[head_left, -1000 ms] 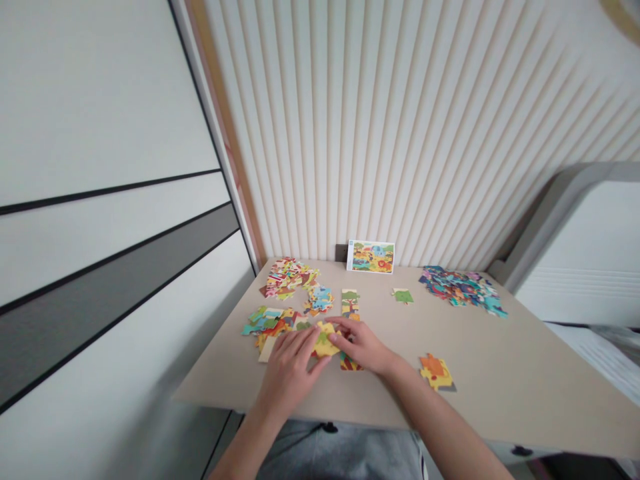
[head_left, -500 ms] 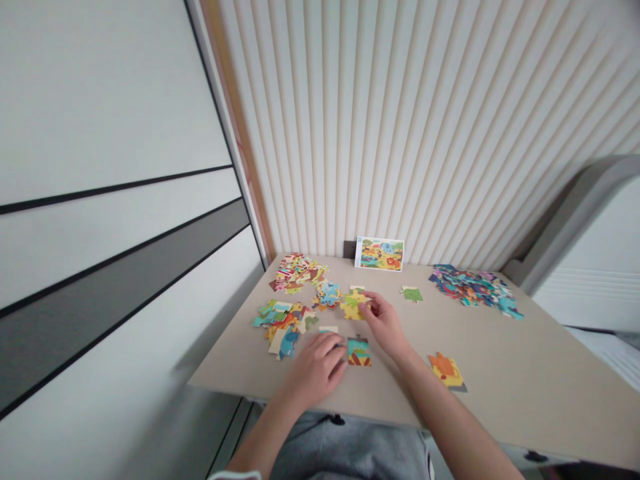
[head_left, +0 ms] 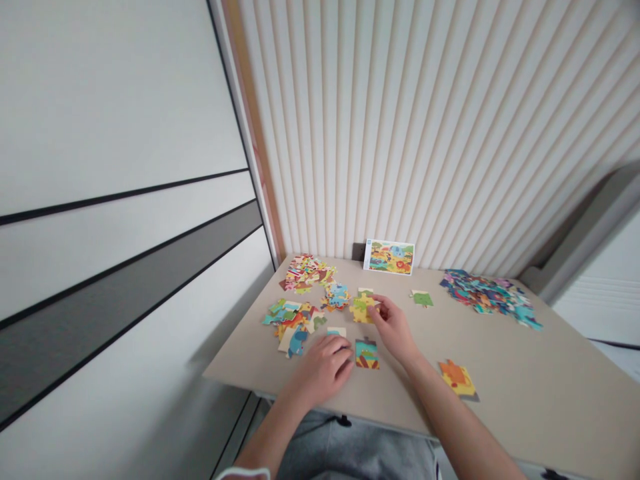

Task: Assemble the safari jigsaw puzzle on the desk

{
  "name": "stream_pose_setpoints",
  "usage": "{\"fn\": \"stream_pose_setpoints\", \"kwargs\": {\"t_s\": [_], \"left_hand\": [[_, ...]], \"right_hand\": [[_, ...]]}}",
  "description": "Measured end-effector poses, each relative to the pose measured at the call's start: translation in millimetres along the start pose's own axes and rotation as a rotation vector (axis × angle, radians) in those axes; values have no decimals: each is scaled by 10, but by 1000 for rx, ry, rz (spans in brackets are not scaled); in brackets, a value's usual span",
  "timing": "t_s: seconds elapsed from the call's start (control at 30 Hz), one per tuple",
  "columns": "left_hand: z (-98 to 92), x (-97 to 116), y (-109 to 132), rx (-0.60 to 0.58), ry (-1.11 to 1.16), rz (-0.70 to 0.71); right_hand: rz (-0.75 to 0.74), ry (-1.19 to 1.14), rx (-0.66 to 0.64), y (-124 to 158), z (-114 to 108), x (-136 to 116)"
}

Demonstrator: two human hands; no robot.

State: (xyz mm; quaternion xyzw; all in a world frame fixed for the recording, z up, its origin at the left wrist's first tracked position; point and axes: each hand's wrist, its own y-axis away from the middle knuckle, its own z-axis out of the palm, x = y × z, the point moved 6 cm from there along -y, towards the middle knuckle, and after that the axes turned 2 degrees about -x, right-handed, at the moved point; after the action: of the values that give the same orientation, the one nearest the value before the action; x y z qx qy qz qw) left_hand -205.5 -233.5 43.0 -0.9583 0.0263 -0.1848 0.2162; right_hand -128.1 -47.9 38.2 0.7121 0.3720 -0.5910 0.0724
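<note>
I see two hands at work over a table (head_left: pixel 540 407) with puzzle bits on it. The right hand (head_left: pixel 393 323), just right of the lower middle of the frame, has its thumb and fingers close together, pinching the right edge of a yellow piece (head_left: pixel 359 308). The left hand (head_left: pixel 325 363) is lower and more to the left. Its fingers are bent and loose, with the palm down. I can't tell if anything is tucked under it.

The yellow piece is in the lower middle of the frame. It has green patches and bumpy knobs on its sides. A bit of a cream and green piece (head_left: pixel 365 292) peeks out just above it. Below it is a frog piece (head_left: pixel 367 354), teal and green with red at the bottom, near the left hand's fingertips. A cream and blue piece (head_left: pixel 337 331) pokes out just above that hand.

Farther left is a messy pile of bright pieces (head_left: pixel 283 312). Up behind, a picture card (head_left: pixel 389 257) with animals leans on the wall (head_left: pixel 380 133).
</note>
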Motion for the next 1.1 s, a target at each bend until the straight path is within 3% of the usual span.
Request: {"fn": "stream_pose_setpoints", "kwargs": {"t_s": [0.13, 0.33, 0.5, 0.6, 0.7, 0.83, 0.93, 1.1], "left_hand": [[28, -51, 10, 19, -19, -22], [16, -326, 78, 202, -202, -269], [64, -325, 87, 200, -203, -261], [-43, -381, 73, 213, -211, -260], [-295, -690, 87, 214, -242, -323], [-673, -1477, 226, 116, -321, -584], [-818, -1921, 342, 24, -290, -616], [-814, -2152, 482, -58, -206, -557]], "right_hand": [[6, 5, 8, 1, -12, -27], [4, 15, 10, 3, -18, -34], [2, 25, -5, 9, -9, -14], [2, 31, -9, 13, -7, -22], [4, 34, -7, 15, -8, -42], [0, 37, -19, 21, 1, -53], [-5, 37, -24, 26, 8, -35], [-1, 47, -17, 26, 8, -25]]}}
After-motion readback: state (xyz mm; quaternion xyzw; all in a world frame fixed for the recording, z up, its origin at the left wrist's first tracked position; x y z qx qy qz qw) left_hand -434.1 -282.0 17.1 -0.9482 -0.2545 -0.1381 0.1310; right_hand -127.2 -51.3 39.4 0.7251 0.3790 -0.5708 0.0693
